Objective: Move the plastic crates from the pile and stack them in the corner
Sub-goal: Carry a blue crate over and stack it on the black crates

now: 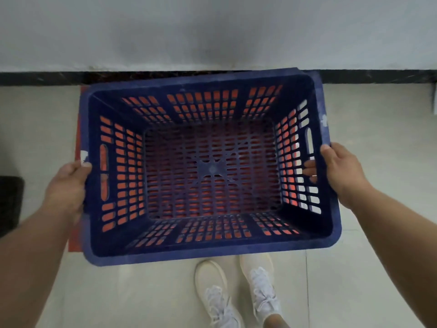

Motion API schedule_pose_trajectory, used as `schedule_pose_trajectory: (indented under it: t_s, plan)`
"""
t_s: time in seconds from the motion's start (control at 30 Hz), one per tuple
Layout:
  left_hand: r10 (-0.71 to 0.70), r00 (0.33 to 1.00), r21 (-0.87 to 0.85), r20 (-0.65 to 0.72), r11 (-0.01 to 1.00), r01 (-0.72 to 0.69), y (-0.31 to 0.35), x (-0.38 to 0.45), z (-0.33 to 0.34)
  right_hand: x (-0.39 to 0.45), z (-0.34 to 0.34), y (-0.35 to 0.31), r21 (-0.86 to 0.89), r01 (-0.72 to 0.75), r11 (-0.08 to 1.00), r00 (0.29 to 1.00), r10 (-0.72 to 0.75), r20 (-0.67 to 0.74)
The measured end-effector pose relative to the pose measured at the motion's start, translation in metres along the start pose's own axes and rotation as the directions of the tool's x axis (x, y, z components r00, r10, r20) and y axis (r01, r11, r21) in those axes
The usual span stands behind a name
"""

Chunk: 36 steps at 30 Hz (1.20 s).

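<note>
Hands (68,185) on blue crate (208,252) over red crate (76,143), wall (212,31) behind.

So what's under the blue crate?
A red crate shows through the blue crate holes and at its left edge. Its bottom and anything under it are covered. Both hands, left and right, hold the blue one.

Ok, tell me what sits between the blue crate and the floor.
In the head view, a red crate lies directly under the blue crate, showing through its slots and past its left edge. Left hand and right hand grip the blue crate's sides.
</note>
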State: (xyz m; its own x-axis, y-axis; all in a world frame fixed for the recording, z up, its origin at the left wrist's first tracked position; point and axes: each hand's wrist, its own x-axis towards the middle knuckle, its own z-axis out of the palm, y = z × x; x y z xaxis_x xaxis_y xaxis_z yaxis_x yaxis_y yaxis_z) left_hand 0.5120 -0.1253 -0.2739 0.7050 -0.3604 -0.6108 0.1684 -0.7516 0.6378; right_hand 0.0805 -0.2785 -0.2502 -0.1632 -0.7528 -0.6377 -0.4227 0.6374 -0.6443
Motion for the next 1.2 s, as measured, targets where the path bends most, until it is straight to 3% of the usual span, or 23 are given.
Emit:
schedule_pose_trajectory:
  t_s: [0.1,0.3,0.43,0.6,0.7,0.97,1.2]
  plan:
    - [-0.009,0.994,0.036,0.112,0.999,0.005,-0.006,-0.009,-0.011,-0.008,-0.005,0.009,0.067,-0.006,0.998,1.0,0.004,0.019]
    - [-0.084,0.979,-0.001,0.185,0.996,0.086,-0.014,-0.028,-0.012,-0.018,-0.005,0.011,0.122,-0.006,0.992,0.998,-0.001,0.056]
    - [-0.058,0.984,-0.031,0.169,0.997,0.064,-0.017,-0.021,-0.01,-0.016,-0.007,0.016,0.16,-0.02,0.987,0.995,0.003,0.101]
    - [-0.004,0.993,-0.053,0.118,0.999,0.01,-0.024,-0.018,-0.01,-0.015,0.001,0.016,-0.012,0.073,0.997,0.997,-0.074,-0.033]
    - [-0.019,0.996,-0.086,0.085,0.996,0.026,-0.021,-0.023,-0.005,-0.017,0.006,0.013,-0.01,0.081,0.997,0.993,-0.081,-0.091]
    - [-0.063,0.998,-0.112,-0.001,0.992,0.063,-0.005,-0.031,-0.001,-0.021,0.002,-0.007,0.021,0.047,0.999,0.995,-0.045,-0.09]
    - [-0.099,0.992,-0.184,-0.075,0.979,0.084,0.014,-0.076,-0.046,-0.053,-0.013,-0.062,0.009,0.106,0.994,0.994,-0.106,-0.015]
